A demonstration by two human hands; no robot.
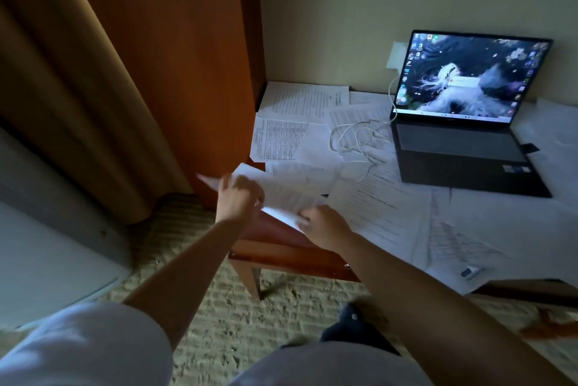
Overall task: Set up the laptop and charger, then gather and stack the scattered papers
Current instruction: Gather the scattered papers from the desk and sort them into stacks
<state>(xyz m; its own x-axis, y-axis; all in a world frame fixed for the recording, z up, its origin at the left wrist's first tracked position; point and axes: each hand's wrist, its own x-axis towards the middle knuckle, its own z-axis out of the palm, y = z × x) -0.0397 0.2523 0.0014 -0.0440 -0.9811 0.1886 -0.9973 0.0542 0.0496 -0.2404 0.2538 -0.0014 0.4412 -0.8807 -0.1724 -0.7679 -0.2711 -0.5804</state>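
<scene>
- Head view: sheets [281, 194] at the desk corner, well to the near left of the laptop [463, 122], were pinched by the left hand [239, 198] and gripped at their near edge by the right hand [325, 226].
- Charger cable [356, 138], just left of the laptop, was lying across further papers [391, 216]; these would best be slid from beneath it, not tugged.
- Edges should be squared before stacking.
</scene>
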